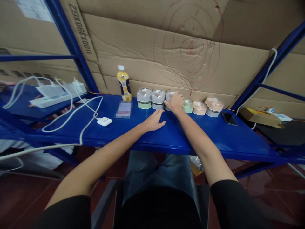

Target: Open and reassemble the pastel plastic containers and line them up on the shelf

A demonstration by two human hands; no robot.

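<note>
Fingers spread and empty, your left hand (153,122) lies just before a grey stack (158,96) on the blue shelf (175,136). Farther back, your right hand (175,101) covers a grey container (169,95) (how firmly, I cannot tell). You seem to be adjusting it; that calls for care beside the green container (188,107).

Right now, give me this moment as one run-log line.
right hand: on grey container, third from left | left hand: holding nothing visible, before second stack | yellow bottle: upright, left of stacks
</note>
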